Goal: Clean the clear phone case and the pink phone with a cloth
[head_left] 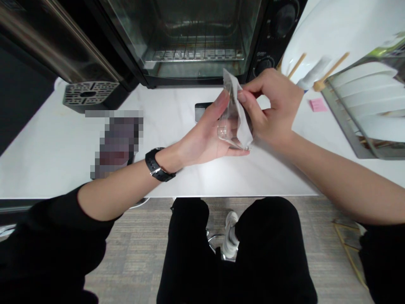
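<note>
A small packet of clear plastic with a white paper-like strip (243, 122) is held up over the white counter. My left hand (202, 139) cradles its clear side, thumb near the upper end and fingers spread behind the see-through part. At the packet's upper right edge, the thumb and index finger of my right hand (275, 105) pinch the white strip. Whatever lies inside the packet is too unclear to name. Partly hidden behind my left hand is a small black-and-grey object (200, 112) on the counter.
A toaster oven (196, 82) stands at the counter's back, a wire rack inside. Left of it is a machine with a slotted drip tray (90, 95); a blurred-out dark object (117, 143) lies nearer. To the right are a pink note (318, 105), wooden sticks (335, 69) and a dish rack (341, 122) with white plates.
</note>
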The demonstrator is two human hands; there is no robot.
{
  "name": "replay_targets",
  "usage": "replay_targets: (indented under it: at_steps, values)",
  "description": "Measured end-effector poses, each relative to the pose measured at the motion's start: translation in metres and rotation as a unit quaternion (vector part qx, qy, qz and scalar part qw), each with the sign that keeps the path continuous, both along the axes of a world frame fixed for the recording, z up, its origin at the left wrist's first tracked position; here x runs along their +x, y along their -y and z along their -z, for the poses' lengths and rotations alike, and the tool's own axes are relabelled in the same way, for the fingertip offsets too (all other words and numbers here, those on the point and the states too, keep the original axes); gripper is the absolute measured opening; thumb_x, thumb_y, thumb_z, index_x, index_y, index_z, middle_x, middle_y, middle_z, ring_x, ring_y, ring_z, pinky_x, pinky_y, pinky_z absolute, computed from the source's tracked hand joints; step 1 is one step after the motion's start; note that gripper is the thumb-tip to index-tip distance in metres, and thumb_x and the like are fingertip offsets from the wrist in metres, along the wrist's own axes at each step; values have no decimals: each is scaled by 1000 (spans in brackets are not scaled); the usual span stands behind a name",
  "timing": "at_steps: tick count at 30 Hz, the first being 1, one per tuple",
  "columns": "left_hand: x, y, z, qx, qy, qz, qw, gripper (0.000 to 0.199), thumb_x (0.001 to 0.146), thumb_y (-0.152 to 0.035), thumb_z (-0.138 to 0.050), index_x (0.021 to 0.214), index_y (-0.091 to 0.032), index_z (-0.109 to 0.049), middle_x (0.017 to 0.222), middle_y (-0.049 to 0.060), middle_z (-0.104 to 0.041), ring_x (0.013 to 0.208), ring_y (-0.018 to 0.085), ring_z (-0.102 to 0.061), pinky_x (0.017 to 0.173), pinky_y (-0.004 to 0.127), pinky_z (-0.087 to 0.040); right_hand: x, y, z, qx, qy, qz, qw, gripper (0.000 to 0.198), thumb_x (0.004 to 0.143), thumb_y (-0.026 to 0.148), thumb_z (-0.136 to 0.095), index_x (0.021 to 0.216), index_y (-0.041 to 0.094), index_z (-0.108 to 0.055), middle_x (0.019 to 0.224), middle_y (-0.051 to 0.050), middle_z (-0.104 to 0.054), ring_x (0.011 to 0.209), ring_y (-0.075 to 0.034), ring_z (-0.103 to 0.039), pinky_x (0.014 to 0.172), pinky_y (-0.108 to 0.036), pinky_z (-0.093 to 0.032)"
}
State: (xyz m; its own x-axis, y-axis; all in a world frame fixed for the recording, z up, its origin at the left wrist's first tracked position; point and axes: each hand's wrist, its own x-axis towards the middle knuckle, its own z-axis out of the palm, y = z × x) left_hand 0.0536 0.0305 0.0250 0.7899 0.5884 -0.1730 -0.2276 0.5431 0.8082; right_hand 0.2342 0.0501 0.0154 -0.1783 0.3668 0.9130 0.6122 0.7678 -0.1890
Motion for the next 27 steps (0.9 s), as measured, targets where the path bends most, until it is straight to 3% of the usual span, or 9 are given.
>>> replay_targets:
  at_steps: [2, 7, 12, 18, 20, 24, 27]
  values:
    - [1, 1, 2, 21, 8, 11, 1000, 68, 82, -81, -56, 108, -20, -73, 124, 17, -72, 139, 45, -51, 111, 61, -46, 0, 1, -1, -18, 13, 27, 999, 33, 106, 49, -53, 82, 30, -65, 74, -2, -68, 70, -22, -64, 69, -41, -51]
    - [0, 1, 6, 46, 34, 4, 998, 70, 82, -84, -57, 124, -29, -71, 123, 12, -73, 142, 44, -50, 107, 61, -48, -3, 4, 0, -49, 22, -8, 999, 31, 108, 46, -40, 104, 32, -67, 93, -6, -73, 86, -27, -68, 80, -46, -55]
    - [-1, 2, 5, 34, 15, 38, 999, 82, 77, -88, -58, 127, -24, -71, 127, 15, -72, 140, 48, -51, 108, 64, -47, -5, 13, -6, -121, 17, 18, 992, 36, 106, 52, -43, 87, 32, -66, 80, -5, -65, 82, -29, -67, 82, -46, -53]
    - [-1, 7, 2, 33, 24, 8, 999, 80, 82, -83, -59, 139, -27, -66, 147, 13, -64, 142, 47, -51, 109, 64, -49, -7, 18, -8, -133, 16, -21, 991, 34, 107, 48, -38, 106, 37, -70, 98, -7, -71, 95, -31, -68, 88, -47, -55]
    - [-1, 7, 2, 36, 27, 5, 999, 80, 81, -85, -59, 137, -27, -67, 148, 13, -63, 142, 48, -51, 107, 63, -50, -7, 19, -8, -141, 2, 9, 990, 37, 106, 52, -38, 102, 37, -71, 92, -6, -71, 89, -31, -68, 83, -47, -56]
    - [1, 5, 2, 27, -14, 36, 999, 87, 77, -94, -52, 123, -24, -74, 130, 15, -73, 141, 50, -52, 106, 64, -51, -8, 20, -9, -130, -16, 67, 989, 51, 105, 60, -42, 71, 30, -64, 64, -4, -61, 64, -26, -62, 68, -45, -55]
    - [1, 5, 1, 20, -19, 31, 999, 85, 80, -92, -49, 131, -27, -72, 128, 12, -74, 141, 48, -53, 107, 64, -50, -9, 22, -11, -113, -13, 28, 993, 41, 107, 49, -47, 78, 30, -69, 73, -3, -69, 70, -24, -67, 71, -42, -56]
